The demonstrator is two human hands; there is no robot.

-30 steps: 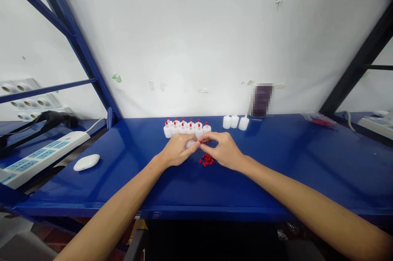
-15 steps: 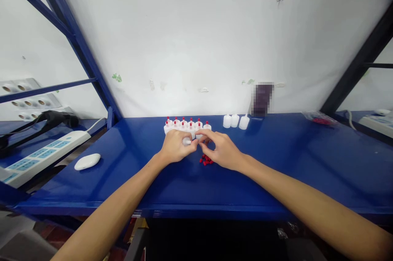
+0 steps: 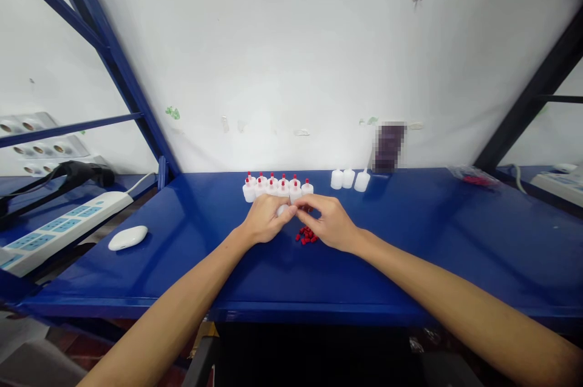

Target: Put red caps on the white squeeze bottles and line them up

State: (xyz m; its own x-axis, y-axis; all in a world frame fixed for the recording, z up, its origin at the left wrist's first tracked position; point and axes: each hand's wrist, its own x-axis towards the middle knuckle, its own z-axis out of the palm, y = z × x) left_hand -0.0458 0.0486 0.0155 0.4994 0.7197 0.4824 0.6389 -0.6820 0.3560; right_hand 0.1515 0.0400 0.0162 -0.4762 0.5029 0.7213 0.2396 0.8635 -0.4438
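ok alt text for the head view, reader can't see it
A person's left hand holds a white bottle, with the right hand close beside it, near loose red caps on a blue table. Behind stand two rows of red-capped bottles; farther right, three bottles without red caps.

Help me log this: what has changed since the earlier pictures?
Since half a second ago, the left hand moved slightly right with its bottle, closing up to the right hand again; the nozzle is now hidden. Nothing was visibly let go. Capped bottles, uncapped bottles and caps stayed put.
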